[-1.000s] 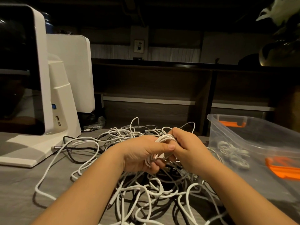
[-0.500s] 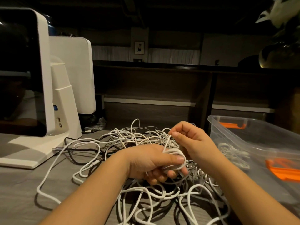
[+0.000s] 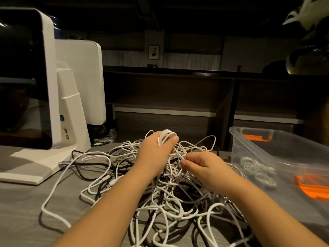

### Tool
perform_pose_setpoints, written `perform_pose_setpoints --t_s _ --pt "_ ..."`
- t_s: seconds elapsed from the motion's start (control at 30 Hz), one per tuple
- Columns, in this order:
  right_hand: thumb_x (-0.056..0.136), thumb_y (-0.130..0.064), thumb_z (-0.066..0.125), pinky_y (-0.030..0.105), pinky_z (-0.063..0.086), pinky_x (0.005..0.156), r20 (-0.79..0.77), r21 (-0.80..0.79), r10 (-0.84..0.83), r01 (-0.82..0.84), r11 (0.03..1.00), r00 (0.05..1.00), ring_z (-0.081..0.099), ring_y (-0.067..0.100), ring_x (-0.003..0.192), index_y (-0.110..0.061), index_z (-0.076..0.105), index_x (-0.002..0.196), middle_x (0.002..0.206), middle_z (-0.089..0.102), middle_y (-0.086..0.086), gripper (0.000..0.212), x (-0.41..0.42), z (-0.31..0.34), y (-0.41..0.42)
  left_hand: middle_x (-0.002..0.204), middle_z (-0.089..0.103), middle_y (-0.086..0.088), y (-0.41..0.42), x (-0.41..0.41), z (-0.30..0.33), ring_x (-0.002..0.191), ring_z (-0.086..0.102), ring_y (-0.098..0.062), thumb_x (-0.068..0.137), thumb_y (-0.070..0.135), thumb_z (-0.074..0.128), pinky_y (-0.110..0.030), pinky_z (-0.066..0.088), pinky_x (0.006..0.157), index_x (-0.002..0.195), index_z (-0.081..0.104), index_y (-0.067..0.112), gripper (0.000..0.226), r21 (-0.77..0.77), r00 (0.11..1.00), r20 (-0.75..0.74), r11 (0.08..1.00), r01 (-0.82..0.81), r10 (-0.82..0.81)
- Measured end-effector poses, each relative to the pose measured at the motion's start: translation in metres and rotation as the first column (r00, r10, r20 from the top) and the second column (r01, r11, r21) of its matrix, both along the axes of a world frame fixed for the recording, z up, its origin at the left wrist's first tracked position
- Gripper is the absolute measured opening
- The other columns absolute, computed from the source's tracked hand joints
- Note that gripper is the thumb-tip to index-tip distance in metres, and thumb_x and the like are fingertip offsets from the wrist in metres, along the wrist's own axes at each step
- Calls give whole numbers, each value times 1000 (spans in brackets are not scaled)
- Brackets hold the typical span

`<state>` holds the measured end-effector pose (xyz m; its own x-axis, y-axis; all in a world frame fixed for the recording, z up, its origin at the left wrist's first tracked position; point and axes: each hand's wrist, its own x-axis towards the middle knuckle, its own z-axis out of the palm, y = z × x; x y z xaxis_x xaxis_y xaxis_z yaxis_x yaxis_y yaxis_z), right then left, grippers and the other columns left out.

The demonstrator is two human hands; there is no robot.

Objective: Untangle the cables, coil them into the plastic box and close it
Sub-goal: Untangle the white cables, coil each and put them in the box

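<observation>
A big tangle of white and black cables (image 3: 165,198) lies on the grey table in front of me. My left hand (image 3: 156,154) is raised over the pile and grips a small coil of white cable (image 3: 166,136) between thumb and fingers. A strand runs from that coil down to my right hand (image 3: 203,166), which pinches it just above the tangle. The clear plastic box (image 3: 277,157) stands open at the right, with a coiled white cable (image 3: 258,170) inside. Its orange latches (image 3: 256,138) show at the far and near ends.
A white monitor-like device (image 3: 44,107) on a white stand occupies the left of the table, a second white panel (image 3: 83,81) behind it. A silver plug (image 3: 65,163) lies by the stand's base. Dark wooden shelving (image 3: 178,97) runs along the back.
My left hand has lifted the coil up and away from me. My right hand has dropped lower and toward me, drawing the strand out between the two hands.
</observation>
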<state>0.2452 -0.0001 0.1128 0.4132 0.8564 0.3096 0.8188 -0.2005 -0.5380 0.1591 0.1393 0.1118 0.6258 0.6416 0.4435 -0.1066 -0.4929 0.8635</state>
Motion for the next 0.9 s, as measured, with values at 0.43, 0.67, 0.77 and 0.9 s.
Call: perform_pose_setpoints --t_s 0.43,0.67,0.77,0.9 --pt "98 -25 46 40 47 66 337 -139 167 -126 982 926 53 14 67 -27 47 76 70 57 -5 22 -17 4 1 74 61 2 2 4 -1 60 48 -14 97 48 56 -33 38 64 86 65 18 34 -219 999 -46 975 -31 21" --pt "98 -26 50 16 43 63 402 366 -57 -104 925 914 58 -2 74 -28 66 107 85 61 -25 18 9 -8 4 61 55 7 -22 -9 7 59 45 -12 79 83 12 -25 37 55 91 65 26 78 -160 887 -395 969 190 -239" --pt "92 -14 63 17 47 64 203 483 -34 -70 873 979 64 4 74 -32 68 90 77 66 -19 19 11 -5 2 85 64 8 -25 -11 7 69 54 -9 81 83 26 -27 41 64 99 65 28 69 -157 816 -429 922 355 -387" --pt "78 -14 80 34 50 59 -120 563 13 57 824 993 62 22 65 -19 70 70 69 67 2 13 11 4 -1 82 61 5 -23 -9 5 75 55 -14 81 45 52 -33 44 69 88 62 19 29 5 775 -451 867 498 -442"
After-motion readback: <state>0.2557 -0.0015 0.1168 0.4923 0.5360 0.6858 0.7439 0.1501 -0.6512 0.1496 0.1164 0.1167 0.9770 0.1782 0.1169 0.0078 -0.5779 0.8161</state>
